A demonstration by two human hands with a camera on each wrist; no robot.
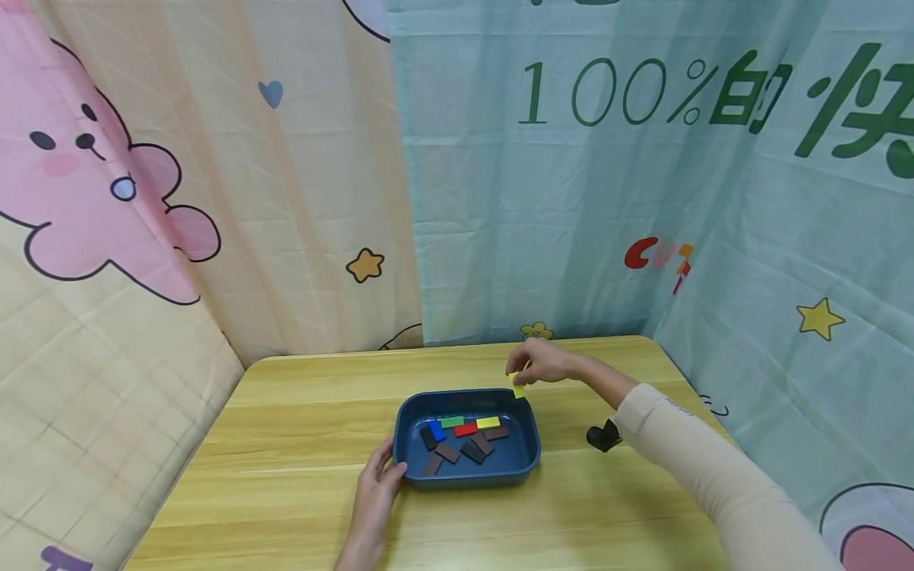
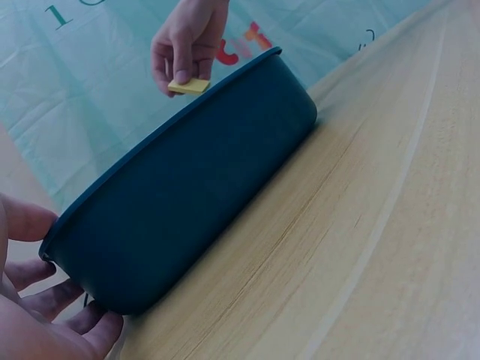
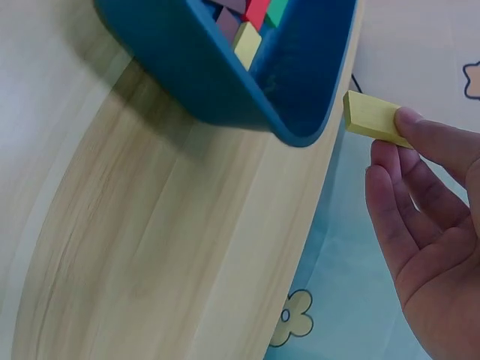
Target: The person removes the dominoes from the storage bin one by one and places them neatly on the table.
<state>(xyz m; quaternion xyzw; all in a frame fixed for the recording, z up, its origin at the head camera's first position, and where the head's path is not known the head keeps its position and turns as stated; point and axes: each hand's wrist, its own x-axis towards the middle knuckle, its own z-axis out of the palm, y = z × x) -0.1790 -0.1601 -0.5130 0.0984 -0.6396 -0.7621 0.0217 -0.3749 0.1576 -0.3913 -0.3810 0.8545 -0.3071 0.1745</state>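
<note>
A dark blue plastic basin (image 1: 467, 480) with rounded corners stands on the wooden table. My left hand (image 1: 374, 485) grips its near left corner, the thumb at the rim and the fingers against the outer wall. Beyond the far right corner, my right hand (image 1: 544, 361) pinches a yellow wooden block (image 3: 373, 118) between thumb and fingers, raised above rim height. Inside the basin lie a green block (image 1: 452, 422), a red block (image 1: 466, 429), a blue block (image 1: 437, 431), another yellow block (image 1: 489, 423), and several brown and black blocks.
A small black object (image 1: 603, 436) lies on the table (image 1: 300, 444) beneath the right forearm. Printed curtains (image 1: 500, 238) hang behind the table's far edge and along both sides.
</note>
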